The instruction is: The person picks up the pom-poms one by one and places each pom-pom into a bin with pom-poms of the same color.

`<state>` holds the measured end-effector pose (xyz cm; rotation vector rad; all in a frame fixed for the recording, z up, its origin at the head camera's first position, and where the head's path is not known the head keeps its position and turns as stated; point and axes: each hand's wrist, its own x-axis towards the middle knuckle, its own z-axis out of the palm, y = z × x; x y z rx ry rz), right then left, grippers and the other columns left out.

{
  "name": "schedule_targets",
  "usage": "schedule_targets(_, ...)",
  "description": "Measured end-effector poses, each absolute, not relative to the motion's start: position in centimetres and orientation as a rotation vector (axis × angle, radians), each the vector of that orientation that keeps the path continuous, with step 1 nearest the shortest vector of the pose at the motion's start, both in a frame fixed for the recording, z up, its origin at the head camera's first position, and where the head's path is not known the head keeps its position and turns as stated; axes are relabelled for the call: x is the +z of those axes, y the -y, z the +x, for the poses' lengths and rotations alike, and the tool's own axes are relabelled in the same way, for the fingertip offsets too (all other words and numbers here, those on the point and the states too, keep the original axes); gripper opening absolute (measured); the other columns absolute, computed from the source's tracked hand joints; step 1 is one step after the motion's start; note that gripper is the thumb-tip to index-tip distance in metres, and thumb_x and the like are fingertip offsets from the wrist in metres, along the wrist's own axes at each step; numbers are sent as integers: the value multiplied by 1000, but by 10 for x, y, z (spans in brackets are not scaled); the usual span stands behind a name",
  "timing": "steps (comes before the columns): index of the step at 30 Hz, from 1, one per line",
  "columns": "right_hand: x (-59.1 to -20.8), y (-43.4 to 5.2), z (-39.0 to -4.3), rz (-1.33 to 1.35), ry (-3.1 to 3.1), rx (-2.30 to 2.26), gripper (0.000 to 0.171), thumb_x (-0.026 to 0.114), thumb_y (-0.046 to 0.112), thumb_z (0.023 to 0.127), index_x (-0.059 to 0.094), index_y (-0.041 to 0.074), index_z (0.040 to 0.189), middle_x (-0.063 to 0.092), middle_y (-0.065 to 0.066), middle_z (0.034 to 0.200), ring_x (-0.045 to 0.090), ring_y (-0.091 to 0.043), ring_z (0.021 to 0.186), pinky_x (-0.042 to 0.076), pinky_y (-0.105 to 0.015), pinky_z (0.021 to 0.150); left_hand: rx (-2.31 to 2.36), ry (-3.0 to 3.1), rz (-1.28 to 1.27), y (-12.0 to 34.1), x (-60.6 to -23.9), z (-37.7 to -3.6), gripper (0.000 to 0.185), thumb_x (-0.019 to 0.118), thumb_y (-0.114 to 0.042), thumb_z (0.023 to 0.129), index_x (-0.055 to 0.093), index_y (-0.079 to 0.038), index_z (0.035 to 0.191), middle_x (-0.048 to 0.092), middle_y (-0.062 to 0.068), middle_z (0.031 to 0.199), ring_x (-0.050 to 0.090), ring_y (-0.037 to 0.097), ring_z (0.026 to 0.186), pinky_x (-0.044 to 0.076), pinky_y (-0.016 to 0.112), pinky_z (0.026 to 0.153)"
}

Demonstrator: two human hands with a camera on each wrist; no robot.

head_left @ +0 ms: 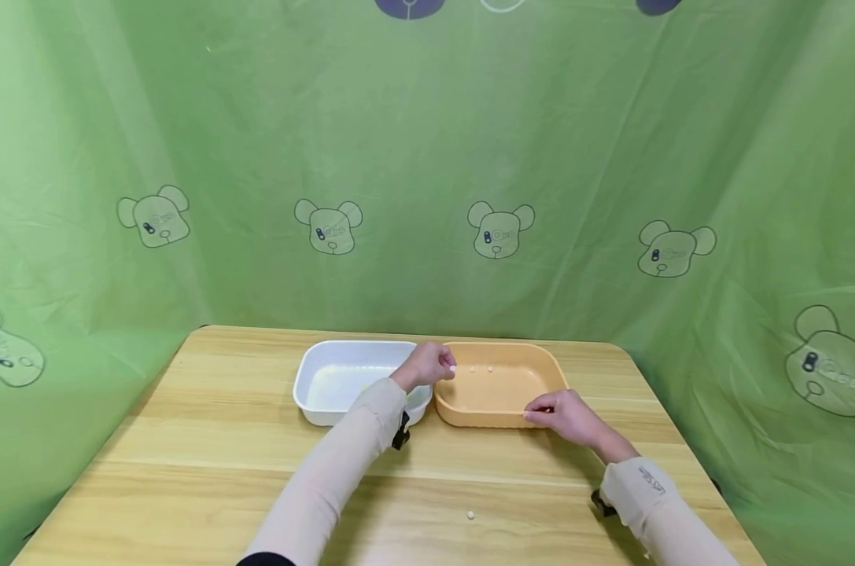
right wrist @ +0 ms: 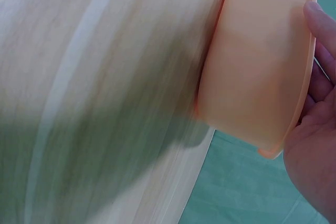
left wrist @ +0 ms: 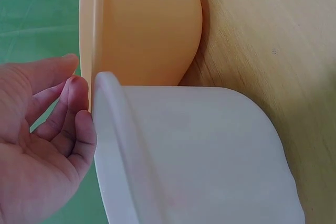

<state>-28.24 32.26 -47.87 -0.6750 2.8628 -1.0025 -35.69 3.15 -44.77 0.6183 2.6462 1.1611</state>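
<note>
Orange tray (head_left: 501,393) and white tray (head_left: 342,381) sit touching side by side at the far middle of the wooden desk (head_left: 186,464) — white on the left. The left hand (head_left: 427,365) pinches a small white bead (head_left: 453,368) over the orange tray's left rim. The right hand (head_left: 565,417) grips that tray's near rim, fingers curled. Two beads (head_left: 480,369) lie inside it — another bead (head_left: 470,516) lies on the near desk.

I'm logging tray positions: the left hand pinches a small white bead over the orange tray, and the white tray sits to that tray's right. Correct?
Not quite. In the head view the white tray sits left of the orange tray. The left hand does pinch a small white bead there.
</note>
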Motion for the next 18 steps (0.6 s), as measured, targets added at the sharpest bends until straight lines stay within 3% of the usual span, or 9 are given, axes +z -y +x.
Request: schedule_targets(18,-479,-323,-282,-701,-2866,-1003,10,70,26,86,74,16,86,69,9,80,59,-6,72,49,-23,63,1152,-2717,566,-33,-449,-361,15,71,-4,80,67,-5,95,61,-1,82,56,12,77,48,22,69)
